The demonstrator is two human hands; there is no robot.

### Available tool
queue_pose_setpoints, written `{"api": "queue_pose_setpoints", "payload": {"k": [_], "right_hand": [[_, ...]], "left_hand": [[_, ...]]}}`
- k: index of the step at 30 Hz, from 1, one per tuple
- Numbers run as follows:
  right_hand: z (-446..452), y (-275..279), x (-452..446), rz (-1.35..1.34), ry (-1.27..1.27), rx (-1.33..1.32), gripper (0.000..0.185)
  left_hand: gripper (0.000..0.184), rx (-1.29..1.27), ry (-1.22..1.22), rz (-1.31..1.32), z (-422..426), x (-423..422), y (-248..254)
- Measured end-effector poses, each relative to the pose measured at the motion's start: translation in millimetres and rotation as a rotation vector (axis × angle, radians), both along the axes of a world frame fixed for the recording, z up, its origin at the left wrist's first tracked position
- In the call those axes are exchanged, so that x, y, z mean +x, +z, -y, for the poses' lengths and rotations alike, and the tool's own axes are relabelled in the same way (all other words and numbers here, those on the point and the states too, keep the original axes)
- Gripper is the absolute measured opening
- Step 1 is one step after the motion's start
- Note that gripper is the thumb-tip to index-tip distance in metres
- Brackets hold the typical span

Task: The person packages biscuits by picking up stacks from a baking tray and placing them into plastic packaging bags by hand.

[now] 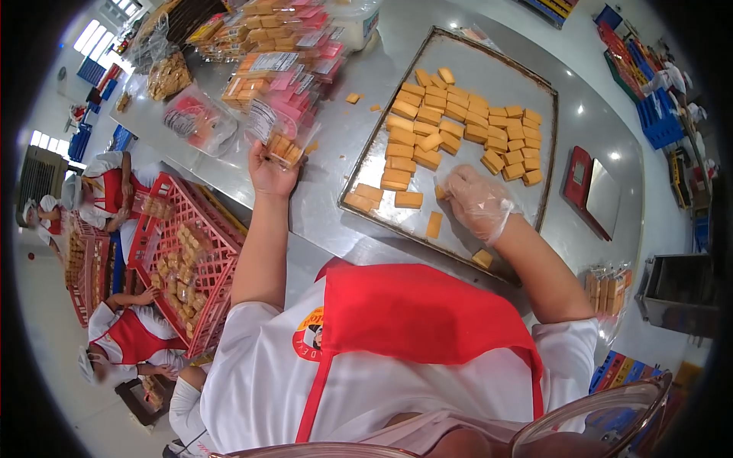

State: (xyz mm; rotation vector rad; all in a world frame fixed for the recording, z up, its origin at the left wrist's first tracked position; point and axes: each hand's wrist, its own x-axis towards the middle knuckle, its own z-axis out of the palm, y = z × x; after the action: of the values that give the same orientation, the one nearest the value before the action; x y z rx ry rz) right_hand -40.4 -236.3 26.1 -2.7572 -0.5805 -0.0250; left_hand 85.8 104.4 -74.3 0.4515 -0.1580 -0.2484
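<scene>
A large metal tray lies on the steel table and bears many rectangular yellow-brown biscuits, some stacked. My right hand, in a clear plastic glove, is over the tray's near part, its fingers closed on a biscuit. A loose biscuit lies flat just below that hand. Left of the tray, my bare left hand grips a clear plastic packet with several biscuits inside and a printed label at its upper end.
Filled packets are heaped at the table's back left, beside a clear bag with red print. A red scale stands right of the tray. Red crates and co-workers in red aprons are at the left.
</scene>
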Motion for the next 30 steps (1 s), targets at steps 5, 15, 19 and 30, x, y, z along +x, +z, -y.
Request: {"api": "queue_pose_setpoints", "payload": {"k": [5,15,19,30], "right_hand": [[-2,3,16,-0.164,0.096,-0.099,0.011],[-38,7,42,0.228,0.175,0.126,0.014],[-49,-8,53,0.189,0.187,0.064,0.015],[28,-4,-6,-0.01,0.101,0.171,0.013]], "left_hand": [[0.042,0.044,0.108,-0.075,5,1,-3],[0.037,0.052,0.108,-0.068,9,3,0],[0.036,0.042,0.072,-0.026,8,-1,4],[0.036,0.065,0.071,-0.01,10,-3,6]]}}
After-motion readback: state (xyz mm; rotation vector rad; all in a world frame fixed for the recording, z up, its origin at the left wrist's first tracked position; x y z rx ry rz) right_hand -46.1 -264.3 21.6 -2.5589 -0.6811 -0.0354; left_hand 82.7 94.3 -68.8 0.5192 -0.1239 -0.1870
